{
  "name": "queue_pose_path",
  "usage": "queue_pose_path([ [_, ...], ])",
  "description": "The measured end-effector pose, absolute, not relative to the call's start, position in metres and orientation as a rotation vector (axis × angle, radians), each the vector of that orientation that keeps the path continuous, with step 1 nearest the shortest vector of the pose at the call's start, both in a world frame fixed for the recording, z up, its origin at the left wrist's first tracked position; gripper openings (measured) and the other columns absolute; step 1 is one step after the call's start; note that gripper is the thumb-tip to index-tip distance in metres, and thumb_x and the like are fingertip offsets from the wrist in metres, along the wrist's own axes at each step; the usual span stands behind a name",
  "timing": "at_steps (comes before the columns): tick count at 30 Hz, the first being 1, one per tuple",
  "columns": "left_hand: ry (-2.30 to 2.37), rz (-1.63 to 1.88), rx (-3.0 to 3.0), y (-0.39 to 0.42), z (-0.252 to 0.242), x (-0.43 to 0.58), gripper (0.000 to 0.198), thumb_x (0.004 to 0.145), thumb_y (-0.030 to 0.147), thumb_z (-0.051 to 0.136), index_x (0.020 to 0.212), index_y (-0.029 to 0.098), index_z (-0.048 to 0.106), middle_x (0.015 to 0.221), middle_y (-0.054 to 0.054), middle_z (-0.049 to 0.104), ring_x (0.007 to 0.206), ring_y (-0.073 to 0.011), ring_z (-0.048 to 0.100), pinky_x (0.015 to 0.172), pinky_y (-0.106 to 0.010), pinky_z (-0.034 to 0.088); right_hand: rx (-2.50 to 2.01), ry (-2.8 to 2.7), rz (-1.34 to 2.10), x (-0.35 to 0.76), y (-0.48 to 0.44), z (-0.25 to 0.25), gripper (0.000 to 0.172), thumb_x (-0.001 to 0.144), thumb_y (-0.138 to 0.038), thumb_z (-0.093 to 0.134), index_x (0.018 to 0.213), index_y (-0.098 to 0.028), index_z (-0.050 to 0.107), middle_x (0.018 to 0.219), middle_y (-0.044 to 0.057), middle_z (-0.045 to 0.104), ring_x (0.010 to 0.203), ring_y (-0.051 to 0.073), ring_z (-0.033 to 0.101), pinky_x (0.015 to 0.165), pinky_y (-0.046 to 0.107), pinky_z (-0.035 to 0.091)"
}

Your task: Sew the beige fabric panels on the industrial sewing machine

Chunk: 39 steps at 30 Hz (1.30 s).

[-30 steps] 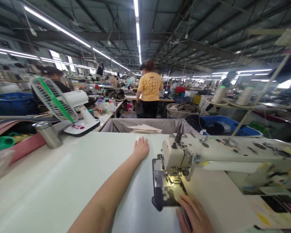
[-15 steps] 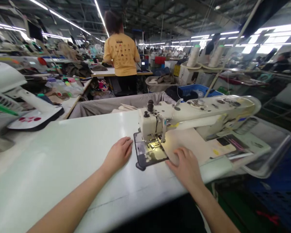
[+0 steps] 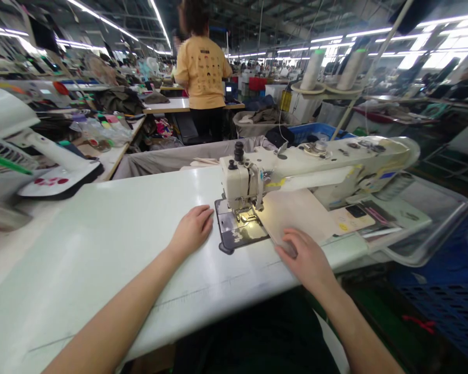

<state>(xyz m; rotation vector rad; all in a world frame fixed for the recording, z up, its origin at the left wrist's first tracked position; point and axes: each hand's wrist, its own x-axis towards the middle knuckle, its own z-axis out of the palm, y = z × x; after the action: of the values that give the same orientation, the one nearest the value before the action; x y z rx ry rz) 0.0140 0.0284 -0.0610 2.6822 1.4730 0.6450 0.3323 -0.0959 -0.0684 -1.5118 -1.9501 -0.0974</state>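
Note:
My left hand (image 3: pixel 195 226) lies on the pale table, its fingers extended and close together. It holds nothing, and its fingertips are just left of the sewing machine's metal needle plate (image 3: pixel 239 236). At the near edge of a flat beige panel (image 3: pixel 296 210), my right hand (image 3: pixel 308 257) has its thumb and curved fingers closed on the material. The panel lies to the right of the needle, beneath the arm of the white sewing machine (image 3: pixel 242 182). A small lamp lights the presser foot (image 3: pixel 247 215), with no material visible under it.
A white desk fan (image 3: pixel 58 174) stands at the left. A phone (image 3: pixel 354 210) and papers are on the right, beside a clear plastic bin (image 3: pixel 448 223). Thread cones (image 3: pixel 312 70) stand behind the machine. Beyond a grey cloth-lined bin (image 3: pixel 159 163), a person in yellow (image 3: pixel 205 72) faces away.
My right hand has shifted slightly right and towards me, away from the needle plate. My left hand stays in place. The view has tilted a little, and the person ahead appears higher.

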Motion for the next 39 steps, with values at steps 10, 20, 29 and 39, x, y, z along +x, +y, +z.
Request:
queue_pose_path([
  [10, 1.468, 0.66, 2.677, 0.027, -0.06, 0.014, 0.038, 0.099, 0.03, 0.039, 0.119, 0.016, 0.068, 0.126, -0.015, 0.065, 0.115, -0.0298, 0.062, 0.101, -0.048, 0.052, -1.517, -1.926, -0.133, 0.327, -0.095, -0.07, 0.013, 0.094, -0.031, 0.057, 0.089, -0.021, 0.063, 0.108, 0.014, 0.071, 0.1, 0.029, 0.067, 0.09, 0.047, 0.055],
  [20, 1.456, 0.672, 2.71, 0.03, -0.059, 0.013, 0.037, 0.098, 0.031, 0.04, 0.117, 0.016, 0.069, 0.124, -0.016, 0.066, 0.113, -0.0297, 0.063, 0.101, -0.047, 0.053, -1.479, -1.907, -0.035, 0.331, -0.096, -0.063, 0.028, 0.1, -0.028, 0.048, 0.086, -0.021, 0.071, 0.106, 0.01, 0.075, 0.1, 0.025, 0.069, 0.09, 0.04, 0.056],
  [29, 0.946, 0.769, 2.97, -0.034, -0.037, 0.042, 0.039, 0.097, 0.016, 0.044, 0.133, 0.02, 0.059, 0.124, -0.011, 0.07, 0.122, -0.0264, 0.062, 0.109, -0.048, 0.047, -1.486, -2.107, -0.293, 0.315, -0.11, -0.017, 0.035, 0.105, -0.023, 0.04, 0.082, -0.019, 0.067, 0.076, 0.008, 0.066, 0.074, 0.022, 0.06, 0.071, 0.035, 0.045],
  [39, 0.456, 0.159, 2.9, -0.092, -0.021, 0.06, 0.039, 0.1, 0.02, 0.049, 0.137, 0.016, 0.056, 0.15, -0.011, 0.053, 0.141, -0.0257, 0.046, 0.118, -0.039, 0.038, -1.051, -2.331, 0.474, 0.265, -0.159, -0.008, 0.016, 0.099, -0.018, 0.052, 0.096, -0.02, 0.068, 0.09, 0.003, 0.073, 0.083, 0.018, 0.068, 0.076, 0.028, 0.053],
])
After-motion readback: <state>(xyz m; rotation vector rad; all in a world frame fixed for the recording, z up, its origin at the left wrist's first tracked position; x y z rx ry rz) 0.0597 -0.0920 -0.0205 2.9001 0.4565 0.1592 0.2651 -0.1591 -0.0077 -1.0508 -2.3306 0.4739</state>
